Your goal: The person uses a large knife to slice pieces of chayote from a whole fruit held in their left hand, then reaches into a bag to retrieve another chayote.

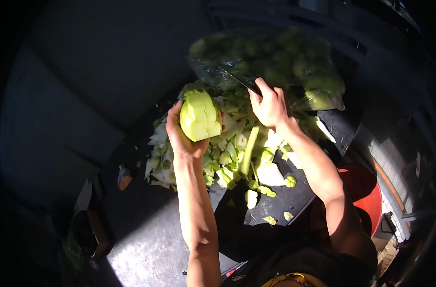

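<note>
My left hand (186,138) holds a large pale green vegetable (201,116) raised over the table. Flat cut facets run along its sunlit side, and a darker green patch shows at its top. In my right hand (271,104) is a knife (235,77), its dark blade pointing up and left, apart from the vegetable. Beneath both hands spreads a heap of green and white peelings and trimmings (214,161). A long pale green strip (250,150) lies on the heap's near side, beside a thick white piece (270,174).
A clear plastic bag (322,97) full of round green vegetables stands at the table's far side, in shadow. The dark tabletop (149,240) carries scattered scraps. A small orange-brown object (124,178) lies at left. Below the table's right edge is a red round container (368,201).
</note>
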Motion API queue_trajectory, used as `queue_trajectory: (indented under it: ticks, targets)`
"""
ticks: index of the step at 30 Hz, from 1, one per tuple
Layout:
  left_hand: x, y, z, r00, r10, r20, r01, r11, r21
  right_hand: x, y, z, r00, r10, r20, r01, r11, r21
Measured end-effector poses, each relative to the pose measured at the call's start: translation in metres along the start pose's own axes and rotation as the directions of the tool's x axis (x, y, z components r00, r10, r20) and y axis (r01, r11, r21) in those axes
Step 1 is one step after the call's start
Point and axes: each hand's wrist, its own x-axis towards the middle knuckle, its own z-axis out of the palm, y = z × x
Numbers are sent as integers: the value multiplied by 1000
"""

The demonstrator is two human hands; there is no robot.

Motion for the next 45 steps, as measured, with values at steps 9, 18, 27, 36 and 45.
queue_trajectory:
  ticks: [9, 18, 27, 36, 45]
  targets:
    - [5, 0, -5, 994, 97, -57, -109, 951, -290, -20, -38, 5, 673, -719, -176, 691, 695, -197]
    - [13, -5, -20, 985, 173, 18, -160, 944, -288, -32, -64, 4, 534, -828, -170, 780, 561, -277]
    - [3, -4, -7, 996, 82, 36, -69, 960, -272, -17, -11, 14, 895, -445, -38, 426, 876, -227]
    - [1, -14, -2, 990, 101, 95, -72, 960, -270, -22, -27, 5, 910, -414, -25, 406, 901, -152]
    - [4, -5, -10, 989, 40, 145, -5, 972, -235, -21, -42, -4, 771, -615, -165, 621, 783, -13]
